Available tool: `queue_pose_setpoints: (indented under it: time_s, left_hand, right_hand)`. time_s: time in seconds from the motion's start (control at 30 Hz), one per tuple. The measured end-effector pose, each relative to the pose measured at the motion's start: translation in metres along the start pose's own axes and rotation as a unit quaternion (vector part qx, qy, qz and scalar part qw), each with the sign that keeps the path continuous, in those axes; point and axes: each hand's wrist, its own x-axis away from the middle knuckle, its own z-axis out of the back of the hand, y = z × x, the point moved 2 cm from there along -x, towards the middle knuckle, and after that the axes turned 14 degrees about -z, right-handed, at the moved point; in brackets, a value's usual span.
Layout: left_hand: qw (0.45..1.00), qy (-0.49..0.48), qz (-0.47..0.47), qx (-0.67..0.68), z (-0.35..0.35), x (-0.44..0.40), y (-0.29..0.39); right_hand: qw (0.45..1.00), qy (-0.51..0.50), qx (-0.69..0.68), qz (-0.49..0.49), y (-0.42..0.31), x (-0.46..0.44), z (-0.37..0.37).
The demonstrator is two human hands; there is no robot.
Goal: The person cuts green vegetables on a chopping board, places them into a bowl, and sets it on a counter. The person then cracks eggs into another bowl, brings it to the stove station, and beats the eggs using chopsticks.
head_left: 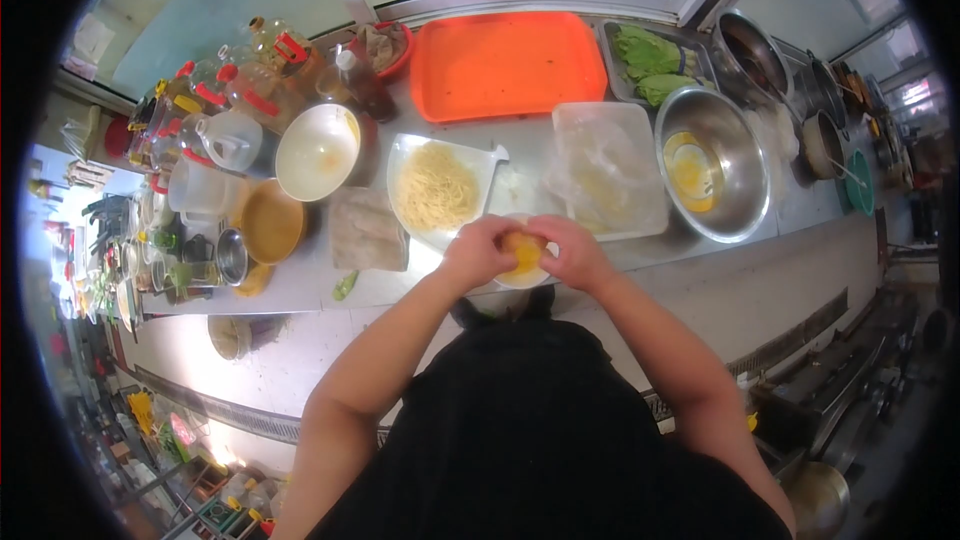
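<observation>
Both hands meet at the front edge of the counter, over a small white bowl (521,281). My left hand (482,252) and my right hand (573,252) grip a brown egg (515,239) between them from either side. Its shell seems broken apart, and bright yellow yolk (526,258) shows just below it. Whether the yolk is still falling or lies in the bowl, I cannot tell. Just beyond my left hand sits a white dish of pale noodles (437,187). Past my right hand stands a translucent plastic box (612,170) with a plastic bag in it.
A steel bowl (743,165) with something yellow inside is at the right. An orange tray (508,65) and a tray of green leaves (655,60) line the back. Leftward are a folded cloth (368,229), a white bowl (318,152), a brown bowl (273,222) and several bottles (255,90).
</observation>
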Motion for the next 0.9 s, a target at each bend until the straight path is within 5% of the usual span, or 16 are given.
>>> queue_pose_setpoints:
  time_s: [0.23, 0.57, 0.67, 0.73, 0.8, 0.83, 0.9]
  left_hand:
    - [0.962, -0.004, -0.196, -0.187, 0.027, 0.002, 0.05]
    - [0.949, 0.027, -0.219, -0.224, 0.033, 0.013, 0.066]
    - [0.958, 0.041, -0.189, -0.21, 0.028, 0.015, 0.065]
    - [0.987, 0.083, -0.065, -0.121, 0.024, 0.017, 0.058]
    - [0.994, 0.104, 0.02, -0.023, 0.014, 0.021, 0.041]
    - [0.984, 0.122, 0.102, 0.078, 0.006, 0.024, 0.029]
    - [0.966, 0.149, 0.09, 0.191, -0.013, 0.03, 0.008]
  right_hand:
    - [0.994, -0.006, 0.092, 0.061, -0.031, -0.004, 0.028]
    - [0.991, 0.014, 0.107, 0.078, -0.046, 0.002, 0.041]
    - [0.995, 0.03, 0.08, 0.047, -0.036, 0.004, 0.035]
    - [0.997, 0.038, 0.059, 0.018, -0.029, 0.009, 0.032]
    - [0.97, -0.006, -0.155, -0.188, -0.023, 0.011, 0.027]
    - [0.97, -0.012, -0.155, -0.186, -0.023, 0.012, 0.02]
    - [0.907, 0.028, -0.353, -0.227, -0.021, 0.015, 0.006]
